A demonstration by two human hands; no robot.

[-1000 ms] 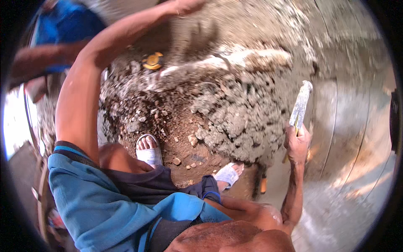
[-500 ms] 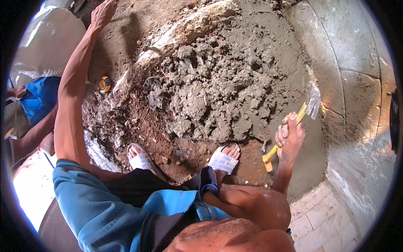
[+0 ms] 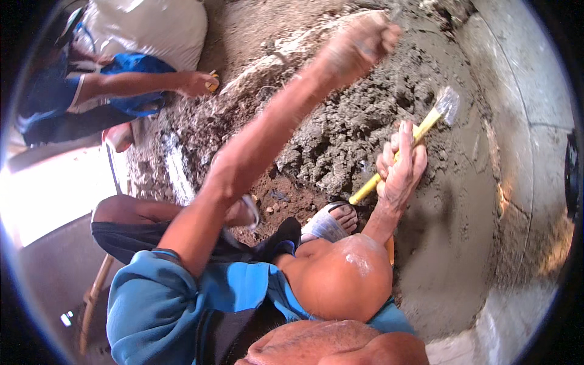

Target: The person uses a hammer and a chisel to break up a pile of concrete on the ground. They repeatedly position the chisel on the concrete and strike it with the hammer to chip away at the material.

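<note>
My right hand [image 3: 401,161] is closed around a yellow-handled tool [image 3: 367,188] whose pale grey head sits across the top end like a hammer's. The exact kind is unclear. That hand is held over the right side of a lumpy heap of wet grey mortar [image 3: 319,149]. My left arm stretches across the heap, and my left hand [image 3: 365,45] is over its far edge. Motion smears its fingers, so I cannot make out whether anything is in them. Beside my right knee, part of an orange handle [image 3: 390,248] shows, mostly hidden by my leg.
At the left, another person's hand [image 3: 198,84] is on a small yellow-and-black tape measure [image 3: 212,81]. A white sack [image 3: 149,30] stands behind. Smoothed wet mortar [image 3: 447,243] runs along the grey wall [image 3: 517,73] at the right. My sandalled foot [image 3: 334,222] rests by the heap.
My left hand has swung from the far left to over the heap's far edge. My right hand has shifted slightly left with the yellow-handled tool. The other person's hand has reached the tape measure.
</note>
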